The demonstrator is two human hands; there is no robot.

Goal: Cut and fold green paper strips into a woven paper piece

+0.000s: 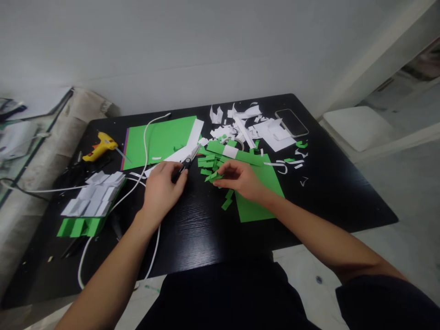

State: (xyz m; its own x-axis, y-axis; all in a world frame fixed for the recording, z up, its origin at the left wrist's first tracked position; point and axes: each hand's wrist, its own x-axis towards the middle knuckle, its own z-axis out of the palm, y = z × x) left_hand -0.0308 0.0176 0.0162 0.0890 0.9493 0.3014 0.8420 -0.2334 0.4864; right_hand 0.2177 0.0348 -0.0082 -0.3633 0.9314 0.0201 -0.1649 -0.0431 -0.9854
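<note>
- One right hand [242,181]: thumb and forefinger curled, tips at small green paper pieces [206,163]; can't tell if pinched on one.
- Left hand [162,182]: thumb and forefinger close together at scissors [187,163] handles; grip unclear.
- Small green paper pieces: heaped between hands, right of scissors.
- Right wrist over green sheet [252,211].
- Beyond: white scraps [244,130], phone [292,123] far right.
- Left side: folded white-and-green strips [92,201], yellow glue gun [101,147].
- All on black table [199,243].
</note>
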